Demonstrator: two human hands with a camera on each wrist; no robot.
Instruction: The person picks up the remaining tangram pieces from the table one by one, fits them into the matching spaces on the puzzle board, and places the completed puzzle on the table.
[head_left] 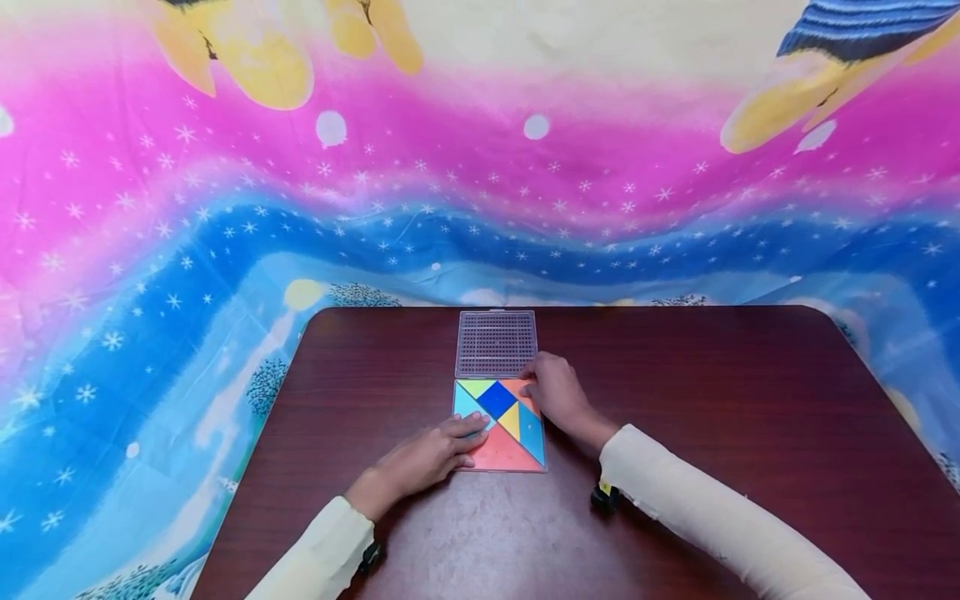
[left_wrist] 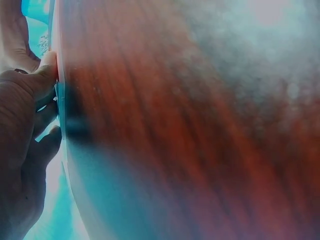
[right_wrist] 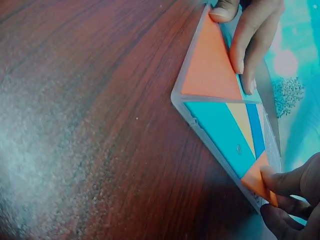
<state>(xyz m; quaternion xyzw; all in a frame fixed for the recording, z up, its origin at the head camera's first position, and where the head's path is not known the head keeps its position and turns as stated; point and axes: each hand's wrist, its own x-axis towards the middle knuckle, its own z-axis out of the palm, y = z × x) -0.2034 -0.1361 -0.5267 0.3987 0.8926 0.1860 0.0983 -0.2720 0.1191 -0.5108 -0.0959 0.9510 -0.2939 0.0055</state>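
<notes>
A square clear tray [right_wrist: 197, 122] holds coloured tangram pieces. My left hand [head_left: 433, 452] rests with its fingers extended over the light-blue triangle [head_left: 466, 401] and the edge of the large red-orange triangle [head_left: 506, 452]. At the tray's far right corner, my right hand [head_left: 562, 392] pinches the small orange triangle [right_wrist: 256, 176] between thumb and fingers. Beside that piece lie a blue square [head_left: 497, 400], a yellow triangle [head_left: 510, 421] and a teal parallelogram [head_left: 532, 435]. A lime triangle [head_left: 475, 387] fills part of the far left corner. The left wrist view shows the pieces poorly.
Directly beyond the tray lies a clear gridded lid [head_left: 497, 343], close to the far edge of the dark brown table [head_left: 675, 375]. A colourful printed cloth [head_left: 420, 183] hangs behind the table.
</notes>
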